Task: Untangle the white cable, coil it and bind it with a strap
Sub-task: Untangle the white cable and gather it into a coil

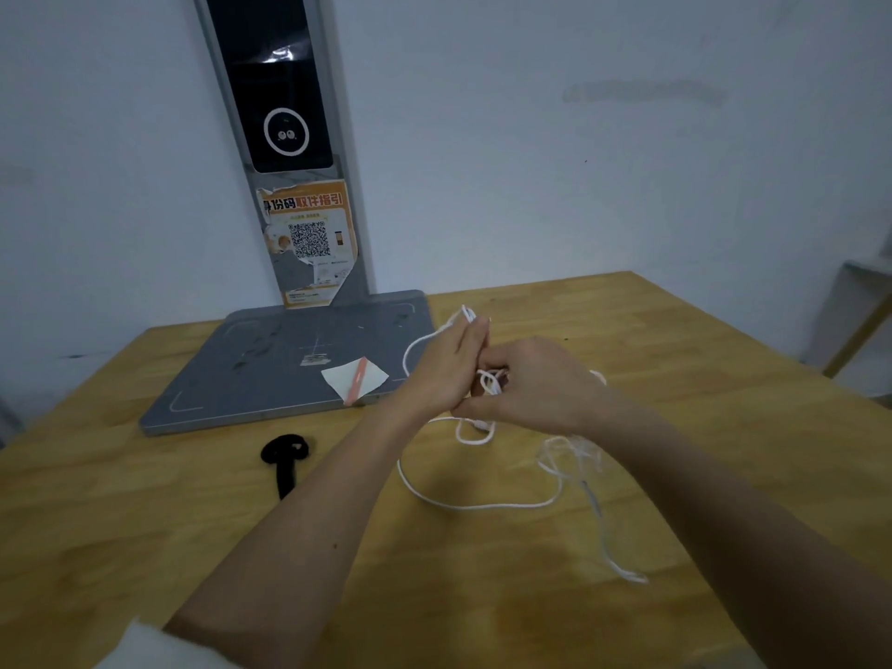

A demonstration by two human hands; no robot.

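The white cable (482, 507) trails in loose loops over the wooden table (145, 523), with a tangled clump to the right under my right forearm. My left hand (451, 366) is held upright with straight fingers, and a cable loop passes over its fingertips. Its thumb is hidden. My right hand (536, 383) is close against the left palm, its fingers curled and pinching the cable there. The black strap (285, 456) lies on the table to the left of my left forearm, apart from both hands.
A grey flat base plate (270, 374) with an upright column and dark screen (285, 113) stands at the back left. A white paper with a pink strip (355, 379) lies on the plate's near right corner. The table's right edge runs past a white shelf (854, 311).
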